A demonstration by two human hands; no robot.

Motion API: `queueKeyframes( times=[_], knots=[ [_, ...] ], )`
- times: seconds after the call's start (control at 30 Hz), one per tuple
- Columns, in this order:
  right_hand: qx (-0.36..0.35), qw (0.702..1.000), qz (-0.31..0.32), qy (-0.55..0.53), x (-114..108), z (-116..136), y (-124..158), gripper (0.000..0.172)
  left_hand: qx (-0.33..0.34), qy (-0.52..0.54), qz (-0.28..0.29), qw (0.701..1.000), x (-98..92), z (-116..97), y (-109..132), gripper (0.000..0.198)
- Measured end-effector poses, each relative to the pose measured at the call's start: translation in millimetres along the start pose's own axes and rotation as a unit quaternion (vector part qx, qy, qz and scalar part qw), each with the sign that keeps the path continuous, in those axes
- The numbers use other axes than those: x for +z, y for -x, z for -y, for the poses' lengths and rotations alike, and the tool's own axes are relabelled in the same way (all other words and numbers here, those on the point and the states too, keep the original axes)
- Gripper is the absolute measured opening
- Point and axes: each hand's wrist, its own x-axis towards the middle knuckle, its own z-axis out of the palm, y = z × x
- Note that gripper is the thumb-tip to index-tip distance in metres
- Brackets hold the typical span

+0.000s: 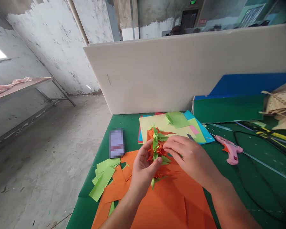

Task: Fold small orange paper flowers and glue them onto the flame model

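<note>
In the head view, a folded paper flower piece (155, 148) with orange petals and curling green leaves is held above orange paper sheets (166, 203). My left hand (144, 163) is closed around its left side, with the thumb across the front. My right hand (184, 154) pinches the right edge near an orange petal, its fingertips partly hidden. More orange petals and green leaf tips show below the left thumb. Green paper strips (102, 183) and small orange pieces (120, 175) lie to the left of my left hand.
A pink glue gun (230, 149) lies at the right with its black cable (249, 197). Coloured sheets (178, 120) are stacked behind my hands. A phone-like object (116, 143) rests at the left edge. A white board (152, 76) stands behind the green table (85, 203); pliers (276, 135) lie far right.
</note>
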Motion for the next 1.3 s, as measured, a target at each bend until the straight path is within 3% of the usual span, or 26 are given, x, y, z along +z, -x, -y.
queueKeyframes(
  times=[0.13,0.27,0.73,1.0,1.1,1.17,1.23,1.3],
  knots=[
    [-0.027,0.996,0.068,0.050,-2.8,-3.3,-6.2,0.018,-0.006,-0.018,-0.003,1.000,-0.4,1.0,-0.9,0.052],
    [-0.045,0.991,0.097,0.084,-2.1,-1.7,-11.5,0.020,-0.011,-0.013,-0.025,1.000,1.2,0.6,-2.2,0.048],
    [-0.141,0.979,0.110,0.099,-0.6,-2.5,-21.4,0.023,-0.009,0.034,-0.036,0.999,-0.4,0.2,-10.0,0.034],
    [-0.154,0.981,0.092,0.080,-3.3,-4.2,-23.1,0.029,-0.048,0.082,-0.051,0.994,-0.6,-5.1,-9.9,0.052],
    [-0.136,0.990,0.030,0.013,-3.0,-8.1,-19.6,0.021,-0.045,0.080,-0.054,0.994,0.1,-7.6,-10.5,0.051],
    [-0.094,0.994,-0.051,-0.030,-4.3,-9.7,-14.7,0.012,-0.035,0.079,-0.050,0.995,1.7,-10.1,-11.8,0.049],
    [-0.042,0.990,-0.122,-0.052,-6.8,-8.9,-9.7,0.015,-0.030,0.081,-0.050,0.995,4.1,-13.0,-14.1,0.049],
    [-0.015,0.989,-0.140,-0.052,-8.7,-5.8,-6.6,0.009,-0.026,0.084,-0.056,0.994,7.4,-16.0,-17.2,0.051]
  ],
)
